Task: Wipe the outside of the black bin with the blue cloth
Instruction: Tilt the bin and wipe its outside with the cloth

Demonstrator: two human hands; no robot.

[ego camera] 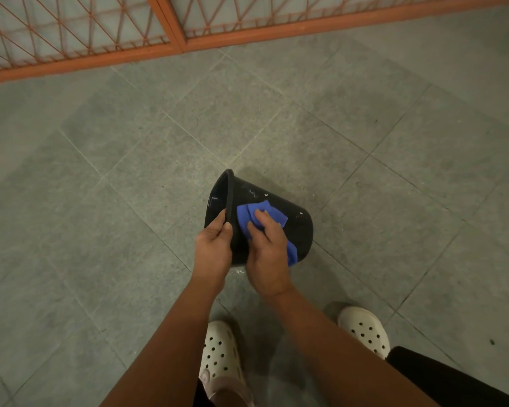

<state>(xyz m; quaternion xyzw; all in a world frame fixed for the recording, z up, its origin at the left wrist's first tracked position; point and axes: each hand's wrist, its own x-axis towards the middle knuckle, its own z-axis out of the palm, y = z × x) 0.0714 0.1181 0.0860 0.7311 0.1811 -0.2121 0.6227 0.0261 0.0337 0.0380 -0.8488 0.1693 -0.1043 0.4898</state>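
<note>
So the bin point(294, 218) is tipped on its side out in the middle of the floor point(130, 171), just ahead of the clogs point(221, 356), well off the orange grille point(71, 30) along the far edge. The mouth faces left and the base points right. I can't tell if the low side touches the tiles or hangs just above them.

The left hand point(213, 248) is clamped on the rim, thumb on the outside and fingers tucked inside. The right hand point(269, 251) has the cloth point(249, 214) pressed against the outer wall just past the rim. Thumb and forefinger are spread and lie fairly flat on it, and the other fingers are hidden behind the hand. A tail of cloth hangs out below the palm.

As for handling, it looks like thin stiff plastic and light enough that one hand on the rim holds it fine. I'd say the rim is the right grab spot, since the smooth tapered wall would probably slip. The cloth is soft and bunches up, so it'll want flattening out now and then.

There are still white specks point(254, 193) on the upper wall, so I'd guess the wiping is nowhere near done. The bin will need rotating to reach the underside.
</note>
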